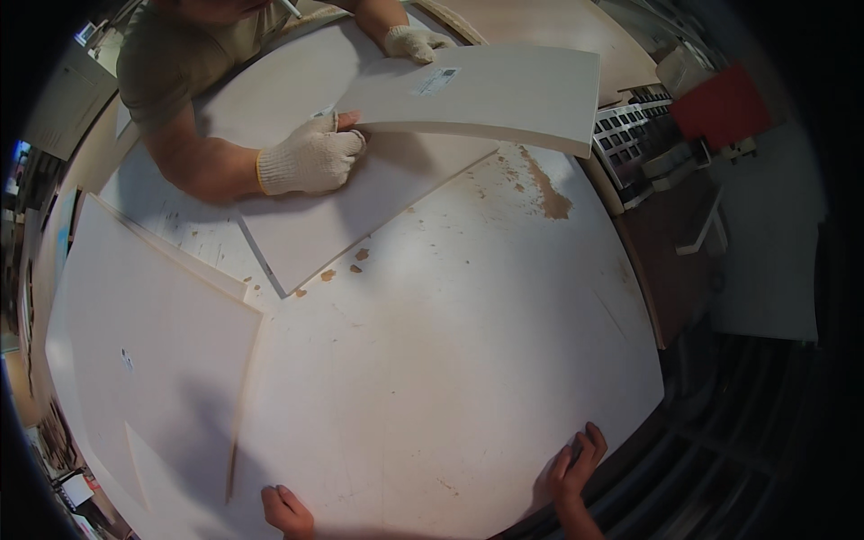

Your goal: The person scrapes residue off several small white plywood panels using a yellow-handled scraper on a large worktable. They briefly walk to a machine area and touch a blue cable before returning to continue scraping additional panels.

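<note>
My left hand (288, 513) rests on the near part of a large white tabletop (432, 360). Its fingers are curled together, with nothing seen in them; the lower picture edge cuts it off. At the near right edge of the tabletop lies my right hand (576, 468), fingers bent, slightly apart and holding nothing. Left of my left hand are several pale flat panels (171, 333), partly overlapping. Across the table a co-worker's gloved hands (310, 160) hold a pale rectangular panel (486, 94) with a small label. Another pale panel (360, 211) lies beneath it.
Brown flakes (544, 184) and smaller crumbs are scattered on the tabletop. Beyond its right edge stand a rack with dark square slots (625, 135) and a red object (720, 103). Dark slats (729, 432), possibly rollers, lie at the lower right. The co-worker leans over the far left side.
</note>
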`<state>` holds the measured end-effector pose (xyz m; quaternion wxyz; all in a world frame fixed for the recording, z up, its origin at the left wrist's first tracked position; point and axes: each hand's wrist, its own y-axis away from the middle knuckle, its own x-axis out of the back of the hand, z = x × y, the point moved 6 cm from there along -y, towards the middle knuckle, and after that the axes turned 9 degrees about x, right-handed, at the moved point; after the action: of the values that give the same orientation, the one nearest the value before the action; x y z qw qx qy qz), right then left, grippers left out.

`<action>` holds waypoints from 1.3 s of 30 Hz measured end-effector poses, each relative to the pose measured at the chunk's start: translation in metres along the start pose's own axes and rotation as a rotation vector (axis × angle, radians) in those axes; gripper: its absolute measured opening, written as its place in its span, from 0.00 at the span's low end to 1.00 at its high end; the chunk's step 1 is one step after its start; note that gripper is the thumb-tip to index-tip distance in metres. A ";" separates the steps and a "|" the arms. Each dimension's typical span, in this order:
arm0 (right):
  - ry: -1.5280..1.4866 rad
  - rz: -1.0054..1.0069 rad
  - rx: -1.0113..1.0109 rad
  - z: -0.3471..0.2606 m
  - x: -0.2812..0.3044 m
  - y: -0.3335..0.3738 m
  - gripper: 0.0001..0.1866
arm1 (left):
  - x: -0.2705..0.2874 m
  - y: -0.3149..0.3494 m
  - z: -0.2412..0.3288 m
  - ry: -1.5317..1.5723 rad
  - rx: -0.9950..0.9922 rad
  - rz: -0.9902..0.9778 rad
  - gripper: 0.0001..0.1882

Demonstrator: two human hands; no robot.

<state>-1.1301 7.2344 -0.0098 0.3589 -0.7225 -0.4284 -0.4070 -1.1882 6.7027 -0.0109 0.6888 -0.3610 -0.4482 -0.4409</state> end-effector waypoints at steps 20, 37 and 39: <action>-0.062 0.052 -0.011 -0.013 0.001 -0.019 0.13 | 0.001 -0.001 -0.002 0.030 0.062 -0.028 0.14; -0.027 0.109 0.080 -0.045 -0.015 -0.091 0.12 | -0.002 -0.002 -0.009 0.046 0.072 -0.045 0.13; -0.318 0.096 -0.052 -0.060 -0.027 -0.120 0.14 | -0.003 -0.002 -0.009 0.079 0.082 -0.039 0.14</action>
<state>-1.2646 7.2187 0.0105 0.2870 -0.8063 -0.4343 -0.2810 -1.1880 6.6951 -0.0166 0.7115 -0.3061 -0.4453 -0.4492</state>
